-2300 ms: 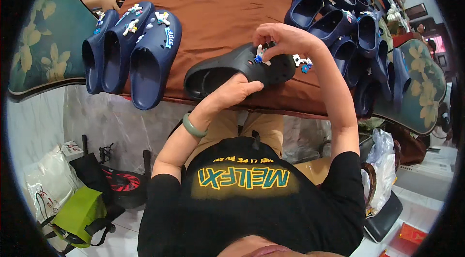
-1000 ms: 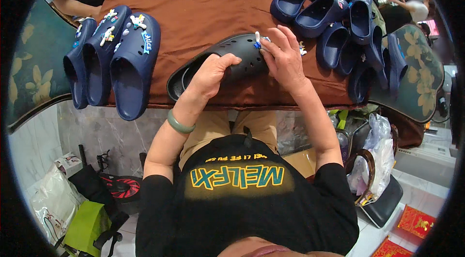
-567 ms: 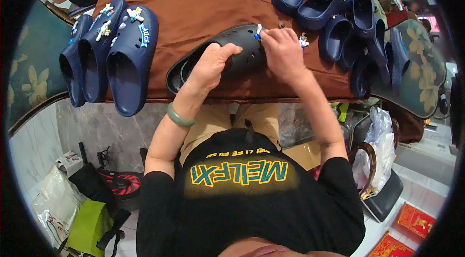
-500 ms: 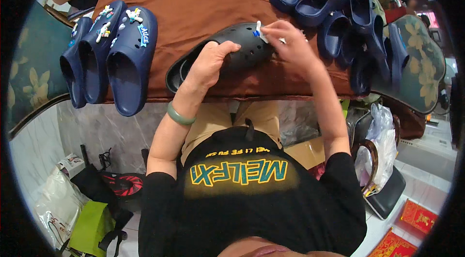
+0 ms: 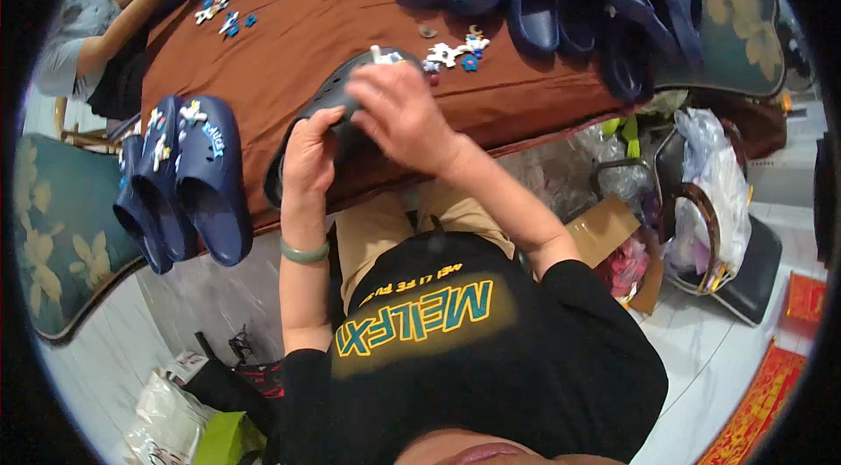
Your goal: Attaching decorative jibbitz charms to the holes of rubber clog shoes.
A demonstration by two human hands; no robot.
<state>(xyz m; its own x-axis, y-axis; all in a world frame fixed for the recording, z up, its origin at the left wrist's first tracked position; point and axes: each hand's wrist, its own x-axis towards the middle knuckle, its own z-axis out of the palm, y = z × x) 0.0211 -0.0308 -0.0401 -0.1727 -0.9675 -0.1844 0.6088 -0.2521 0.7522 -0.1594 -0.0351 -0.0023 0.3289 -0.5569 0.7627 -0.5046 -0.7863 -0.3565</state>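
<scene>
A black clog [image 5: 326, 90] with holes in its upper lies tilted on the brown cloth at the table's near edge. My left hand [image 5: 308, 154] grips its side, thumb on top. Over the toe part, my right hand [image 5: 399, 110] is slightly blurred, its bent fingers apart and nothing visible between them. A white and blue charm [image 5: 385, 56] shows at the toe just beyond that hand; whether it is fixed in a hole is hidden. Several loose charms [image 5: 445, 54], white, blue and red, lie on the cloth right of the toe.
Navy clogs with charms [image 5: 210, 176] stand at the left table edge. More navy clogs [image 5: 536, 10] crowd the far right. Further charms [image 5: 219, 3] lie at the far left, near another person's arm [image 5: 131, 23]. Chairs flank the table; a carton [image 5: 604, 228] and bags sit below.
The view has shifted, bringing the loose charms by the toe into sight. My right hand has moved from the charm at the toe back over the clog's upper. The left hand keeps its grip.
</scene>
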